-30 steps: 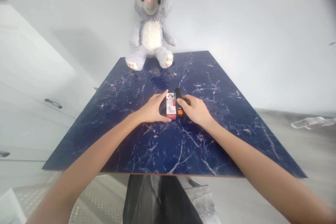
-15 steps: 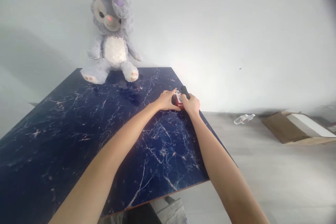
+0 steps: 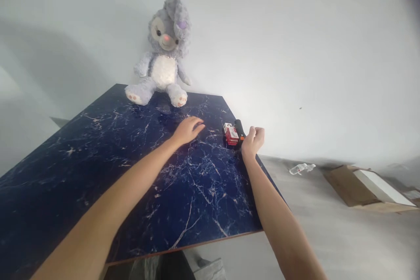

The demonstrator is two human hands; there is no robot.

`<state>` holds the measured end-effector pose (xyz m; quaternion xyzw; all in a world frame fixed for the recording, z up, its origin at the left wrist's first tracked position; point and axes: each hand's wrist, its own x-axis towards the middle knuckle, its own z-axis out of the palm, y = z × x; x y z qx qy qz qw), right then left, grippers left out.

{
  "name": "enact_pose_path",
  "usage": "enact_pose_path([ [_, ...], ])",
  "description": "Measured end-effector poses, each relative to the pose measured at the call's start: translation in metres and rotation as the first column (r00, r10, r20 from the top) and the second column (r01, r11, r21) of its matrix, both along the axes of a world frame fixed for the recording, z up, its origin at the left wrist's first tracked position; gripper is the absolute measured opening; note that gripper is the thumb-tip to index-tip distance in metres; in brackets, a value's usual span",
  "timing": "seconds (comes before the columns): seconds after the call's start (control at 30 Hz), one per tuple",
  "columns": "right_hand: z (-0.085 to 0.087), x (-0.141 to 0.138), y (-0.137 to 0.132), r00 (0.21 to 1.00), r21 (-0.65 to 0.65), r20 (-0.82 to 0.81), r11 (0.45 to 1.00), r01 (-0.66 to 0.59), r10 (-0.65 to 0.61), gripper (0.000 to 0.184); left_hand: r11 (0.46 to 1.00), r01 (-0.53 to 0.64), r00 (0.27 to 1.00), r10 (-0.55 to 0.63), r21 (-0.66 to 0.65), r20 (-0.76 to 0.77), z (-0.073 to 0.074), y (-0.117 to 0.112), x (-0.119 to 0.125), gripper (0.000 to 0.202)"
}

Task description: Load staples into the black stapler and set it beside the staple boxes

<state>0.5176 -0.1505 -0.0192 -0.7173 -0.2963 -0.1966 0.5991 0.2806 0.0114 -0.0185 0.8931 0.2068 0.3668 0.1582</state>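
I'd call this hands-off: left hand [image 3: 188, 131] grip loosely parted, seemingly empty, right hand [image 3: 252, 142] curled, contents hidden, beside the black tool [image 3: 239, 128] and box [image 3: 231, 134] at the table's [image 3: 210, 201] right side; grasping calls for uncurling fingers.

Soft, bright light washes the wall [image 3: 278, 43], shadowed at left; the view's upper-right corner is dark.

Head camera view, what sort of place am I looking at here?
Probably a room in a home: a plush toy sits on a blue marbled table, and what looks like a cardboard box lies on the floor.
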Motion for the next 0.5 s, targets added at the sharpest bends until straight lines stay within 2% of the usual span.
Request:
enact_pose_path([
  [0.07, 0.000, -0.016, 0.001, 0.983, -0.042, 0.181, 0.999, -0.034, 0.041, 0.022, 0.992, -0.113, 0.985, 0.119, 0.056, -0.122, 0.001, 0.015, -0.051, 0.047],
  [0.13, 0.000, -0.034, 0.006, 0.922, -0.185, 0.350, 0.977, -0.107, 0.167, 0.022, 0.951, -0.282, 0.935, 0.302, 0.126, -0.188, 0.004, 0.028, -0.098, 0.050],
  [0.23, 0.002, -0.055, 0.019, 0.779, -0.487, 0.476, 0.860, -0.152, 0.407, 0.024, 0.831, -0.530, 0.808, 0.555, 0.169, -0.196, 0.009, 0.039, -0.145, 0.051],
  [0.3, 0.004, -0.066, 0.031, 0.746, -0.575, 0.496, 0.812, -0.103, 0.446, 0.023, 0.781, -0.600, 0.749, 0.625, 0.176, -0.221, 0.011, 0.040, -0.156, 0.051],
  [0.37, 0.006, -0.080, 0.045, 0.745, -0.589, 0.515, 0.806, -0.053, 0.425, 0.024, 0.789, -0.584, 0.745, 0.615, 0.193, -0.261, 0.012, 0.039, -0.157, 0.049],
  [0.43, 0.007, -0.099, 0.064, 0.725, -0.606, 0.523, 0.794, -0.054, 0.448, 0.027, 0.804, -0.558, 0.757, 0.595, 0.205, -0.271, 0.013, 0.037, -0.153, 0.048],
  [0.5, 0.006, -0.121, 0.084, 0.687, -0.642, 0.503, 0.759, -0.108, 0.524, 0.029, 0.777, -0.596, 0.733, 0.630, 0.202, -0.256, 0.012, 0.037, -0.149, 0.047],
])
